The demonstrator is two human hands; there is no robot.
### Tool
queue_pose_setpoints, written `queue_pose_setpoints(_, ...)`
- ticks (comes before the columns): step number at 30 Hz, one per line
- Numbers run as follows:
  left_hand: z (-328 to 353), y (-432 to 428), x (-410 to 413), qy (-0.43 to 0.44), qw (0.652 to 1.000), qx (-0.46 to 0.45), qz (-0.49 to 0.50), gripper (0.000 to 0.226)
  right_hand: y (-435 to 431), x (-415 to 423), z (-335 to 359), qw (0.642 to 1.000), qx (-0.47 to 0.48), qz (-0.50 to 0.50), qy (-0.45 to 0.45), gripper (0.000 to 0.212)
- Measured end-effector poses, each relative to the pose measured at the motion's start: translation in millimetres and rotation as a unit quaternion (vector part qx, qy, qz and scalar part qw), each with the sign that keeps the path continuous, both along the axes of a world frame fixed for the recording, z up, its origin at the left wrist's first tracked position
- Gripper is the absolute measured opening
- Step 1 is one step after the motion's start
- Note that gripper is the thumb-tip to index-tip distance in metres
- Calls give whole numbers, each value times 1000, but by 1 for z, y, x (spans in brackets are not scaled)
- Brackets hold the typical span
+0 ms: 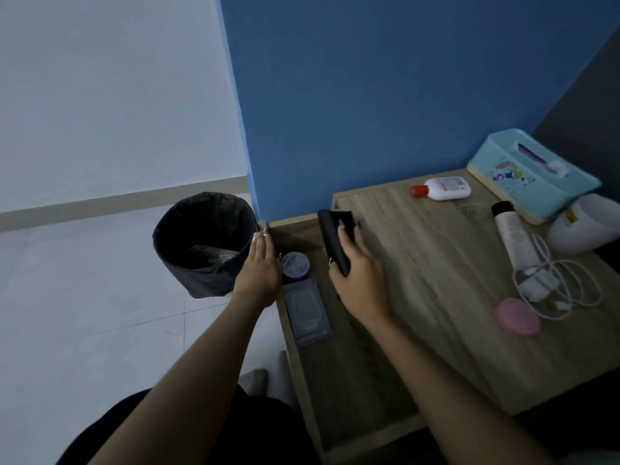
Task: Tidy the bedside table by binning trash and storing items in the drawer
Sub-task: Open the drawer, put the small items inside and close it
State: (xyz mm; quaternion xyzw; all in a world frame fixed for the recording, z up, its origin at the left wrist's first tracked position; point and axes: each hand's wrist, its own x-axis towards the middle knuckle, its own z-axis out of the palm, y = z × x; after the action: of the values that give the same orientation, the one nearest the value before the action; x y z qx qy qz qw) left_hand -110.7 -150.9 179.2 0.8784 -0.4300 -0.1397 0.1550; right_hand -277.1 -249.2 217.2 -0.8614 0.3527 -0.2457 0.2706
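Wood-grain laminate covers the bedside surface at your right, and its drawer stands pulled open along the surface's left edge, below your arms. Your right hand is closed around a black wallet-like case, holding it over the line where the drawer meets the surface top; whether it touches anything below is hard to tell. Your left hand is flat with fingers together, empty, resting against the far left corner of the drawer, just beside the black-lined waste bin on the floor.

Inside the drawer, a round blue-lidded tin sits just right of your left hand, between both hands, and a dark flat packet lies nearer you, just beside the tin.

On the surface to the right, well apart from your hands: a white bottle with a red cap lying on its side near the blue wall, a turquoise tissue box in the far right corner, a white tube with a black cap lying beside it, a white charger and coiled cable touching the tube's near end, a pink round case just near of the cable, and a white rounded object at the right edge.
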Motion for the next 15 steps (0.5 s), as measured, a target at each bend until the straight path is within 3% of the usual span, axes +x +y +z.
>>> queue_pose_setpoints(9, -5, -1, 4, -15, 1000, -15, 2, 60, -10, 28, -92, 984, 48, 21, 169, 66)
queue_pose_setpoints(15, -7, 1, 3, -14, 1000, -20, 4, 60, -20, 39, -138, 980, 69, 13, 186, 64)
